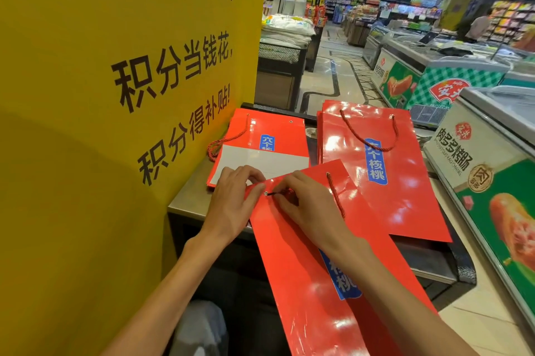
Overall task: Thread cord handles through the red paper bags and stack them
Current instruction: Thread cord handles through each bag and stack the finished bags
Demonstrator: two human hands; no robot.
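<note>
A grey metal counter (188,205) beside a yellow printed sign (115,95) stands in a supermarket aisle with chest freezers (434,71). Three spots of flat glossy red paper bags: far-left one (278,135), right stack (405,182), and the nearest bag (307,263). The left hand (231,205) pinches its top corner; the right hand (307,205) pinches the red twisted cord (335,196) at the eyelet (266,193).

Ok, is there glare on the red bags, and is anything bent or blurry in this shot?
Head view: white ceiling-light glare streaks the bag being threaded and the stacked bags; wide-angle distortion bows the yellow sign and freezer; distant shelves look soft; the hands are sharp.
</note>
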